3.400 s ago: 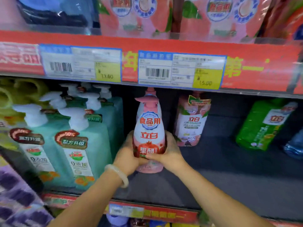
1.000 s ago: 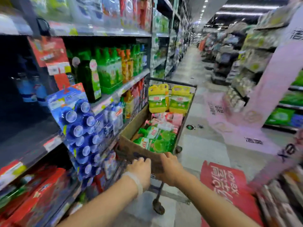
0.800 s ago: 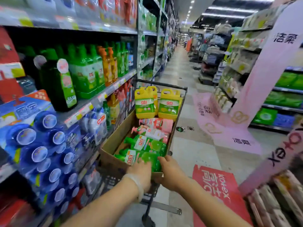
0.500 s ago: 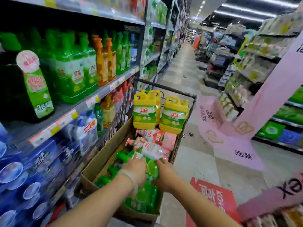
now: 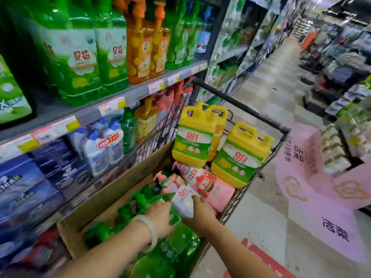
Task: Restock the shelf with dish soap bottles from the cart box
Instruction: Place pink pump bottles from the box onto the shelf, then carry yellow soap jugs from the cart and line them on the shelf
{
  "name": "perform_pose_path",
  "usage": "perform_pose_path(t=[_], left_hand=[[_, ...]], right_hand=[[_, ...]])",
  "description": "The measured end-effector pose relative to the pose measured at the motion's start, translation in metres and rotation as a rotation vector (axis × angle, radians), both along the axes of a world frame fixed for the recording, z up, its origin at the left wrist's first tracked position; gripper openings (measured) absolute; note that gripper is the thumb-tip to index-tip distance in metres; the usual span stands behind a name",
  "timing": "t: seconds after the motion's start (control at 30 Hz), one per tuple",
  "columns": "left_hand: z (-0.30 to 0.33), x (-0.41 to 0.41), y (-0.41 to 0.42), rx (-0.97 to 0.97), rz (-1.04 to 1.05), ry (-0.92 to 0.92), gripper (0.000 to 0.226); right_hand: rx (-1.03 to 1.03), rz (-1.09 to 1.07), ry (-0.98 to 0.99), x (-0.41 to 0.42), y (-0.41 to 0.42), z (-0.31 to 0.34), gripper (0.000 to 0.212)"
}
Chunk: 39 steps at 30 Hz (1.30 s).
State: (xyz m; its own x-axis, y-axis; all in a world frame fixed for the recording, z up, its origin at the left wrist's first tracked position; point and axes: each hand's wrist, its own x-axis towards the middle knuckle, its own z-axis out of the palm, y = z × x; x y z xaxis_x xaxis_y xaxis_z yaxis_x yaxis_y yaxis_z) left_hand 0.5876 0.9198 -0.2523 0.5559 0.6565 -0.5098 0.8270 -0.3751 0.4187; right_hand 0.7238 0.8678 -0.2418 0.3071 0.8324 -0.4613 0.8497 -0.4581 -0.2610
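A cardboard box (image 5: pixel 120 189) lies in the shopping cart (image 5: pixel 243 106) beside the shelf. It holds several green dish soap bottles (image 5: pixel 180 243) lying flat and pink ones at its far end. My right hand (image 5: pixel 200 216) grips a pink-and-white dish soap bottle (image 5: pixel 181 195) from the right. From the left, my left hand (image 5: pixel 159 216), with a pale bangle on the wrist, holds the same bottle, its fingertips hidden under it. A second pink bottle (image 5: pixel 208 185) lies just behind.
Two yellow soap jugs (image 5: pixel 194 137) (image 5: pixel 243 155) stand at the cart's far end. The shelf (image 5: pixel 112 105) on the left carries green and orange bottles, with blue packs below. The aisle floor (image 5: pixel 267 213) runs ahead on the right, with a pink display base (image 5: pixel 321 197).
I turned from the shelf to the cart. Both hands went from the box's near edge into the box and took hold of a pink-and-white bottle.
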Motion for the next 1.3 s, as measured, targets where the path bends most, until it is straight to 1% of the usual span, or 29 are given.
perform_pose_path(t=[0.03, 0.13, 0.23, 0.27, 0.33, 0.4, 0.5, 0.57, 0.6, 0.67, 0.7, 0.73, 0.83, 0.93, 1.03, 1.17, 1.23, 1.3], left_hand=[[-0.004, 0.011, 0.001, -0.019, 0.022, 0.010, 0.053], [-0.013, 0.051, 0.001, -0.067, 0.078, 0.031, 0.056], [-0.017, 0.098, 0.000, -0.137, 0.190, 0.006, 0.057], [-0.018, 0.113, 0.000, -0.168, 0.240, -0.002, 0.057], [-0.019, 0.140, -0.002, -0.227, 0.336, -0.035, 0.055], [-0.022, 0.159, -0.005, -0.272, 0.422, -0.077, 0.050], [-0.027, 0.175, -0.007, -0.350, 0.575, -0.124, 0.045], [-0.030, 0.182, -0.002, -0.379, 0.688, -0.178, 0.031], [-0.032, 0.185, 0.001, -0.388, 0.749, -0.220, 0.028], [-0.035, 0.190, 0.004, -0.419, 0.833, -0.284, 0.028], [-0.037, 0.193, 0.005, -0.436, 0.850, -0.294, 0.027], [-0.039, 0.195, 0.006, -0.447, 0.858, -0.290, 0.026], [-0.046, 0.200, 0.012, -0.459, 0.878, -0.244, 0.021], [-0.046, 0.198, 0.021, -0.425, 0.806, -0.183, 0.028], [-0.040, 0.189, 0.038, -0.362, 0.719, -0.166, 0.038], [-0.024, 0.179, 0.069, -0.177, 0.624, -0.075, 0.045], [-0.012, 0.178, 0.086, -0.048, 0.615, -0.121, 0.052], [0.006, 0.181, 0.108, 0.133, 0.639, -0.222, 0.055]], right_hand=[[-0.002, 0.010, 0.002, 0.014, 0.005, -0.004, 0.076], [0.044, -0.058, 0.041, 0.061, 0.016, -0.012, 0.068], [0.076, -0.015, -0.025, 0.102, 0.020, -0.017, 0.053], [0.100, -0.070, -0.011, 0.114, 0.021, -0.018, 0.052], [0.082, -0.139, -0.045, 0.134, 0.023, -0.020, 0.055], [0.037, -0.145, -0.070, 0.150, 0.026, -0.024, 0.047], [0.031, -0.167, 0.044, 0.161, 0.033, -0.031, 0.036], [0.033, -0.195, 0.083, 0.163, 0.038, -0.035, 0.037], [0.022, -0.213, 0.092, 0.161, 0.040, -0.036, 0.042], [-0.012, -0.235, 0.034, 0.158, 0.042, -0.035, 0.059], [-0.027, -0.228, -0.008, 0.157, 0.042, -0.035, 0.064], [-0.028, -0.210, -0.033, 0.157, 0.041, -0.034, 0.062], [-0.024, -0.156, -0.029, 0.161, 0.038, -0.033, 0.048], [-0.036, -0.131, -0.019, 0.166, 0.040, -0.031, 0.042], [-0.076, -0.079, 0.016, 0.170, 0.041, -0.026, 0.044], [-0.145, 0.063, 0.025, 0.178, 0.048, -0.005, 0.046], [-0.049, 0.156, -0.015, 0.181, 0.058, 0.015, 0.045], [0.148, 0.212, -0.013, 0.186, 0.070, 0.039, 0.043]])
